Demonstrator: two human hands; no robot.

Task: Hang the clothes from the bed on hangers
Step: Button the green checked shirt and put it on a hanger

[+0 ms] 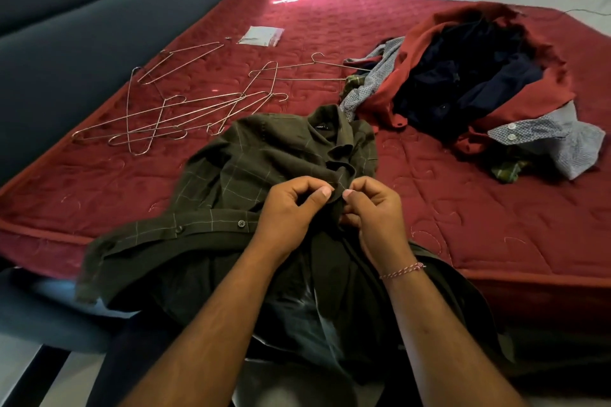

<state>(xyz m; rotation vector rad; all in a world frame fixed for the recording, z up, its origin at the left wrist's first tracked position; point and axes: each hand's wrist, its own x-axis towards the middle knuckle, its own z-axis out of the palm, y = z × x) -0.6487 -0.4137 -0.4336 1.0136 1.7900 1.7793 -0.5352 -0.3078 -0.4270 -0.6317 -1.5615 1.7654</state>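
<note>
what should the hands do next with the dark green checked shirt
Probably finish the button: the left hand and right hand both pinch the placket of the dark green checked shirt, and the thin wire hangers lie untouched beyond it.

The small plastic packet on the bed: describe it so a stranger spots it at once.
On the red mattress, look past the pile of wire hangers towards the far wall. The plastic packet lies flat there, alone. It is the only pale, rectangular thing on the bed.

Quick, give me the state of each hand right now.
Left hand: closed, pinching the front edge of the olive checked shirt.
Right hand: closed, pinching the same shirt at the button strip.
</note>
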